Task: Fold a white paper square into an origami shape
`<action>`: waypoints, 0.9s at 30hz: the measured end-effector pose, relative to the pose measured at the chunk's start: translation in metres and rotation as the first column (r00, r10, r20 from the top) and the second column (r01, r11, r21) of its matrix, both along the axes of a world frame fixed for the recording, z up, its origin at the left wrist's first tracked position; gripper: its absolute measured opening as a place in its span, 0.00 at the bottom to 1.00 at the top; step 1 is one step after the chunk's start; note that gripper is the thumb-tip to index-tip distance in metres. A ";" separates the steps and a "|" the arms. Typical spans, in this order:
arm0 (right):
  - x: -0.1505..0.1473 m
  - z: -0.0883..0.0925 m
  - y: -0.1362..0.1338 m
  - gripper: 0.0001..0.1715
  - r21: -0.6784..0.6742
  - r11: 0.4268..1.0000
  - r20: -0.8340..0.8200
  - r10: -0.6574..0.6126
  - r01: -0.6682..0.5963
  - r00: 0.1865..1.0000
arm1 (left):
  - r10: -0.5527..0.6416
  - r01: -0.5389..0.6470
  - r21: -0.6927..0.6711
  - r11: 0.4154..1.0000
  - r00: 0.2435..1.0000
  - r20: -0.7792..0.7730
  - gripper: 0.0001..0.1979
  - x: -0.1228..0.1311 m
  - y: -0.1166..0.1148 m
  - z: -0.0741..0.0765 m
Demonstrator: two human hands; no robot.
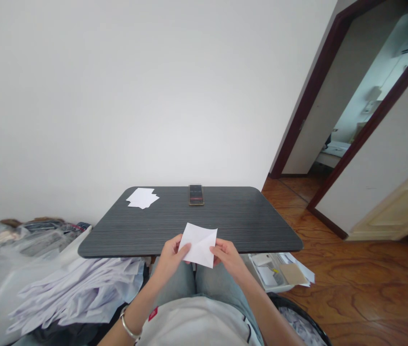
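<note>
A white square sheet of paper [199,244] with a faint diagonal crease is held up over the near edge of the dark table [160,223]. My left hand [172,253] pinches its left side, thumb on top and fingers mostly behind. On the opposite side my right hand [225,254] grips the paper the same way, closed with the thumb in front. Several white paper pieces [142,197] lie overlapping at the table's far left. A phone [196,195] rests near the back edge, its screen dark with a red patch.
White cloth [84,290] is heaped at the lower left, beside plastic-wrapped items [27,245]. Under the table's right side sits a white tray [279,287] with papers. A dark-rimmed bin [298,319] holds white scraps. Behind the table rises a white wall [189,96]; a doorway stands right.
</note>
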State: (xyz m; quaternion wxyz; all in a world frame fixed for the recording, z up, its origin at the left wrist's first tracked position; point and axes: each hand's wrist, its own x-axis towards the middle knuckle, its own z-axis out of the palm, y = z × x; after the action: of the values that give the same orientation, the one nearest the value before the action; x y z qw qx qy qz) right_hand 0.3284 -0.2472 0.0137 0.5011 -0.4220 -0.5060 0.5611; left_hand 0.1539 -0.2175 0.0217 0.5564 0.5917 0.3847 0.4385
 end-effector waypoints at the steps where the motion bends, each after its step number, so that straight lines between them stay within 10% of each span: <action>1: 0.000 0.000 0.000 0.15 0.007 1.000 0.000 0.000 0.000 1.000 | -0.018 0.020 -0.059 0.998 0.999 0.044 0.16 0.000 0.000 0.001; 12: 0.003 -0.002 0.002 0.16 0.059 0.996 0.028 0.071 -0.073 0.997 | -0.056 0.069 -0.180 0.981 0.996 0.072 0.18 -0.003 0.002 -0.001; 19: 0.004 0.002 -0.002 0.09 0.115 0.986 0.074 -0.130 0.121 0.989 | 0.032 -0.014 0.218 0.976 0.996 -0.080 0.05 -0.008 0.006 0.001; 27: -0.003 -0.003 0.000 0.09 0.147 0.987 -0.222 -0.030 0.064 0.975 | -0.060 0.064 0.250 0.966 0.998 -0.025 0.05 -0.007 0.003 0.003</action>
State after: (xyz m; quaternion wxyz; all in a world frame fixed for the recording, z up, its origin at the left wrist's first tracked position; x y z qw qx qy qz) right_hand 0.3251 -0.2476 0.0109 0.5981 -0.3295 -0.4791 0.5514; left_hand 0.1470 -0.2140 0.0247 0.4871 0.6729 0.3124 0.4608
